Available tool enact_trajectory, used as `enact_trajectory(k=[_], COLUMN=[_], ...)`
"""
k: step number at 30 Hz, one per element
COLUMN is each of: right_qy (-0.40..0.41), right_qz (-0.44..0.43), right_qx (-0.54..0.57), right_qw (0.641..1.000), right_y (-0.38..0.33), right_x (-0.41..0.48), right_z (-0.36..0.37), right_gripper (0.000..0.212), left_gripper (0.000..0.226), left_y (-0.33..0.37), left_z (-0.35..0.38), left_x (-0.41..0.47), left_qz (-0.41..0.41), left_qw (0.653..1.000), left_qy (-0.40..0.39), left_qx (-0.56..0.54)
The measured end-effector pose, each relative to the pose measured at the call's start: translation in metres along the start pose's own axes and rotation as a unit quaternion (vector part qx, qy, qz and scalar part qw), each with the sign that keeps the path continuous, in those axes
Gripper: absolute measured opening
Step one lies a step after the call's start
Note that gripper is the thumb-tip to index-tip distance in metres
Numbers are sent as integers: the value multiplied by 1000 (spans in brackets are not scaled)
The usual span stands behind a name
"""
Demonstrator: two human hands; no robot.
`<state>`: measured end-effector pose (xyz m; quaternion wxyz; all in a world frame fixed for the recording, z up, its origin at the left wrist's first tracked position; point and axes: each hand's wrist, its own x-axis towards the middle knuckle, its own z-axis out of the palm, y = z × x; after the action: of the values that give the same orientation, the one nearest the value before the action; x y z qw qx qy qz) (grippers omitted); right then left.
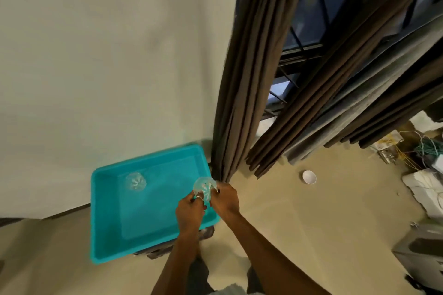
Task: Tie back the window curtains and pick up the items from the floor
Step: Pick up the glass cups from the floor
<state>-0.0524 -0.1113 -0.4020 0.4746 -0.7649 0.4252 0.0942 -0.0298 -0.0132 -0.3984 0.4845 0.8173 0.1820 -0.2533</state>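
Outstretched left hand (190, 211) and right hand (225, 201) pinch glass bowl (203, 187) over tub (148, 211).

The left grip (190, 208) and right grip (225, 200) hold a clear glass bowl (203, 187) above the turquoise tub (148, 218); another glass dish (135, 181) lies inside, left of them.

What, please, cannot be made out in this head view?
Head view throughout.
The dark object beneath the teal tub: mostly hidden by it.
The wire clutter: cut off by the right edge.
The glass dish held by left hand and right hand: blurred, fingers cover part.
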Motion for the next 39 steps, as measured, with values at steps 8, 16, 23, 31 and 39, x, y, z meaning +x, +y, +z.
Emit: enact_trajectory(k=[8, 16, 23, 31, 39], right_qy=[-48, -103, -134, -186, -203], right_qz=[45, 98, 101, 115, 97], right_qx=[37, 97, 92, 52, 25], right_qw=[997, 985, 982, 974, 974], right_y=[-36, -51, -54, -48, -50], right_x=[28, 69, 113, 147, 162], right_z=[77, 129, 162, 182, 195], right_gripper=[43, 39, 54, 43, 42], left_gripper=[16, 23, 34, 38, 40], left_y=[-13, -28, -44, -56, -61], left_z=[-60, -76, -65, -61, -58], left_x=[70, 140, 205, 239, 255], left_qz=[12, -38, -91, -118, -159], left_qw=[997, 992, 985, 982, 975], left_qy=[-77, -122, -149, -148, -150], left_qx=[-2, 19, 1, -14, -39])
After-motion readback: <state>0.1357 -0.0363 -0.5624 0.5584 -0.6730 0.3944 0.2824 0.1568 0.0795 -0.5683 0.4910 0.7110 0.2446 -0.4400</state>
